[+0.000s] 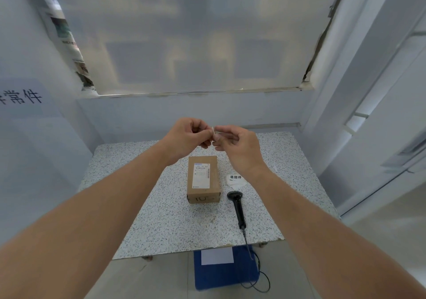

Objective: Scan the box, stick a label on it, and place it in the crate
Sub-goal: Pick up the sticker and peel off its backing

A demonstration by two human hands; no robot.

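Observation:
A small brown cardboard box (202,180) with a white shipping label on top lies in the middle of the speckled table (161,218). Above and beyond the box, my left hand (187,137) and my right hand (239,147) meet in the air, both pinching a small white label (214,132) between their fingertips. A black handheld scanner (237,207) lies on the table right of the box, its cable trailing off the front edge. A white sticker sheet with black characters (237,180) rests just behind the scanner.
A blue crate (224,273) with a white card on it sits on the floor under the table's front edge. Walls close in on the left and right, and a frosted window is straight ahead.

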